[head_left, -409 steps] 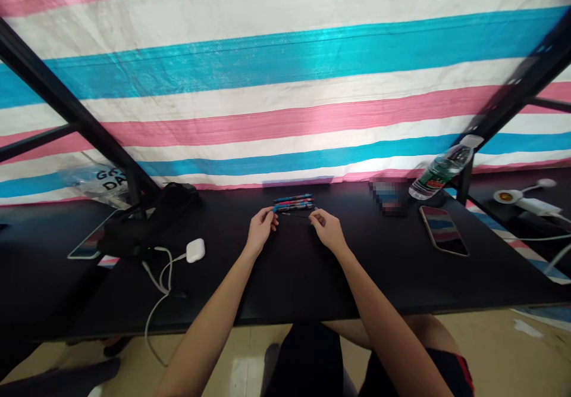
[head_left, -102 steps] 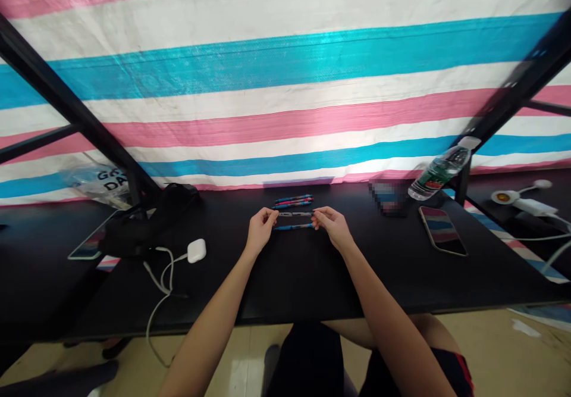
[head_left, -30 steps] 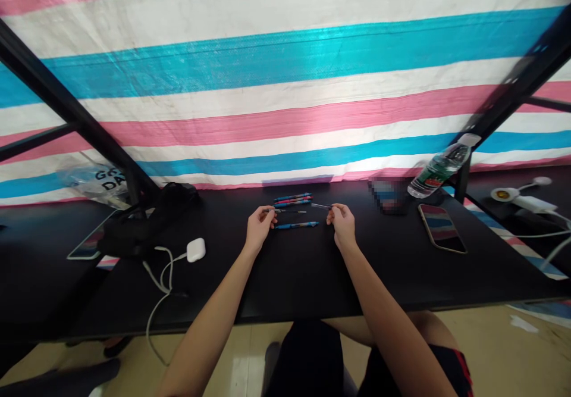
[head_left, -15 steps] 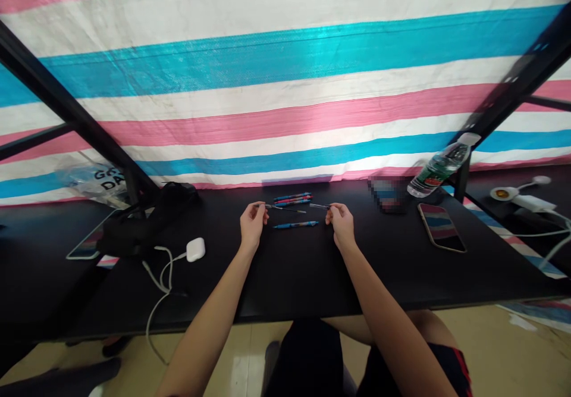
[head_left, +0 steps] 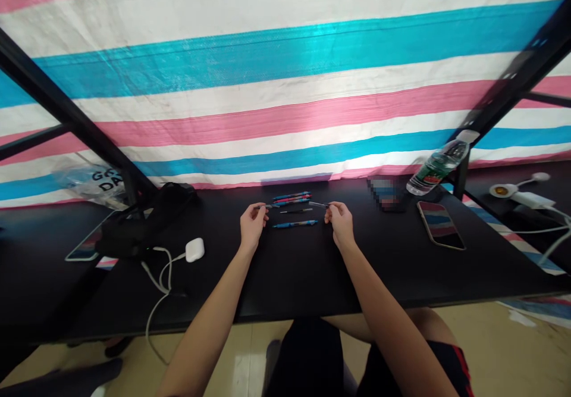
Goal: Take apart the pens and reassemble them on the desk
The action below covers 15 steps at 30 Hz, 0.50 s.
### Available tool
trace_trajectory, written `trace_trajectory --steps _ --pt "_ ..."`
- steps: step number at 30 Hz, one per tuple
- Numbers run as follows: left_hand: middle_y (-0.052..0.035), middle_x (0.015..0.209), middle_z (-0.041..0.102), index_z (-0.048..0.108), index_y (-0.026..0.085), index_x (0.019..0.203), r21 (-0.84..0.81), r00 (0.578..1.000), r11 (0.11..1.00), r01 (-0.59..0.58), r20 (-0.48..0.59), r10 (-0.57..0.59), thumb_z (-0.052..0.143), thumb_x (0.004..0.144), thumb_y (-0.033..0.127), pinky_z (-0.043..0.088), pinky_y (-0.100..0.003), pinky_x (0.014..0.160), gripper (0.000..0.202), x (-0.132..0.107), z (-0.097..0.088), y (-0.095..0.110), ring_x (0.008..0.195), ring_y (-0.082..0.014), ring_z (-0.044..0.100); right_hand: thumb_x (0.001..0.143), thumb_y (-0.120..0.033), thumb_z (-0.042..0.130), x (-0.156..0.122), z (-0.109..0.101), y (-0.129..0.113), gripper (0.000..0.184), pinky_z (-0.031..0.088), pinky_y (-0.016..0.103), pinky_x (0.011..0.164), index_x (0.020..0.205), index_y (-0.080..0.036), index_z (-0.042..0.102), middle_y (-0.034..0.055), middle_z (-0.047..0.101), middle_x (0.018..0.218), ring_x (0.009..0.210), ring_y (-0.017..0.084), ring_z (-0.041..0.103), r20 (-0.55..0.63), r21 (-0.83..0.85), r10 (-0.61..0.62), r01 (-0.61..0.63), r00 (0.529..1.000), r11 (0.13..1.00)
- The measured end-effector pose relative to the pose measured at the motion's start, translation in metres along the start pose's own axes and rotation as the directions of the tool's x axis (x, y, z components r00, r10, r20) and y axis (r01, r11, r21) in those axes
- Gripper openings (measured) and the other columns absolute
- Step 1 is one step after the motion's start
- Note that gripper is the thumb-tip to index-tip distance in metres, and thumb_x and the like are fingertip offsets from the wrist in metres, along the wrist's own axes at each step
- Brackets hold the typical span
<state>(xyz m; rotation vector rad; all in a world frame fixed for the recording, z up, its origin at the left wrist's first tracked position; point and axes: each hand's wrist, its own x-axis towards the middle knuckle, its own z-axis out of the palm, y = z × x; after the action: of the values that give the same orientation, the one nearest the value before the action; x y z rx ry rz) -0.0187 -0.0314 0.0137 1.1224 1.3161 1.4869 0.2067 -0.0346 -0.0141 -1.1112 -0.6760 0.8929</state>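
Above the table, my left hand [head_left: 253,225] pinches a short, slim pen part [head_left: 270,206] that points right; its exact kind is too small to tell. My right hand [head_left: 339,223] is closed on a thin clear pen piece [head_left: 317,205], pointing left toward the other hand. Between the hands a dark pen refill [head_left: 297,210] lies on the black table. Nearer to me rests a blue pen [head_left: 295,224], parallel to the table edge. Just behind the refill, blue and red pens [head_left: 292,199] lie side by side.
To the left are a white earbud case [head_left: 195,250], a white cable [head_left: 156,310] and a black bag [head_left: 129,230]. At right lie a phone [head_left: 441,224] and a blurred-out item [head_left: 386,194], with a leaning water bottle [head_left: 439,168]. A striped sheet [head_left: 285,105] hangs behind.
The dark refill has shifted slightly right and now lies apart from the part in my left hand. Both hands have stayed almost in place.
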Motion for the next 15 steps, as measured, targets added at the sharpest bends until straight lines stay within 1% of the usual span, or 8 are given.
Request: trace_trajectory --steps 3,5,10,13,15 --pt "-0.0027 0.068 0.060 0.062 0.013 0.088 0.007 1.000 1.000 0.005 -0.031 -0.005 0.062 0.073 0.030 0.036 -0.019 0.043 0.022 0.000 0.000 0.000 0.054 -0.0091 0.051 0.068 -0.030 0.062 0.000 0.000 0.000 0.016 0.036 0.019 0.038 0.077 -0.020 0.053 -0.0059 0.051 0.054 0.043 0.007 0.046 0.001 0.010 0.019 -0.019 1.000 1.000" --pt "-0.0034 0.071 0.061 0.061 0.013 0.087 -0.012 1.000 1.000 0.011 -0.029 -0.012 0.062 0.072 0.029 0.038 -0.020 0.044 0.022 0.000 0.001 0.000 0.056 -0.0095 0.053 0.068 -0.029 0.062 0.000 0.001 -0.002 0.016 0.038 0.020 0.039 0.076 -0.020 0.053 -0.0045 0.054 0.056 0.046 0.009 0.049 0.003 0.040 0.052 -0.052 0.999 0.998" --pt "-0.0065 0.078 0.066 0.056 0.013 0.081 -0.090 0.997 0.994 0.069 0.029 -0.067 0.066 0.066 0.026 0.040 -0.021 0.050 0.022 -0.001 0.004 -0.001 0.062 -0.0113 0.058 0.066 -0.031 0.066 0.000 0.001 -0.007 0.020 0.042 0.023 0.044 0.078 -0.020 0.054 -0.0020 0.058 0.060 0.053 0.012 0.056 0.093 0.154 0.150 -0.163 0.984 0.975" --pt "-0.0078 0.082 0.067 0.055 0.014 0.081 -0.145 0.993 0.984 0.104 0.075 -0.094 0.068 0.065 0.025 0.042 -0.022 0.052 0.024 -0.002 0.004 0.000 0.064 -0.0118 0.059 0.067 -0.030 0.065 -0.001 0.000 -0.010 0.022 0.043 0.025 0.047 0.084 -0.019 0.057 -0.0026 0.056 0.061 0.054 0.012 0.055 0.153 0.206 0.171 -0.201 0.973 0.958" --pt "-0.0078 0.083 0.067 0.056 0.013 0.084 -0.198 0.987 0.971 0.133 0.120 -0.111 0.068 0.067 0.025 0.042 -0.022 0.053 0.024 -0.003 0.004 0.000 0.065 -0.0120 0.060 0.068 -0.028 0.063 -0.002 -0.001 -0.012 0.022 0.043 0.025 0.048 0.088 -0.019 0.060 -0.0030 0.055 0.062 0.055 0.012 0.054 0.206 0.225 0.194 -0.239 0.959 0.945"
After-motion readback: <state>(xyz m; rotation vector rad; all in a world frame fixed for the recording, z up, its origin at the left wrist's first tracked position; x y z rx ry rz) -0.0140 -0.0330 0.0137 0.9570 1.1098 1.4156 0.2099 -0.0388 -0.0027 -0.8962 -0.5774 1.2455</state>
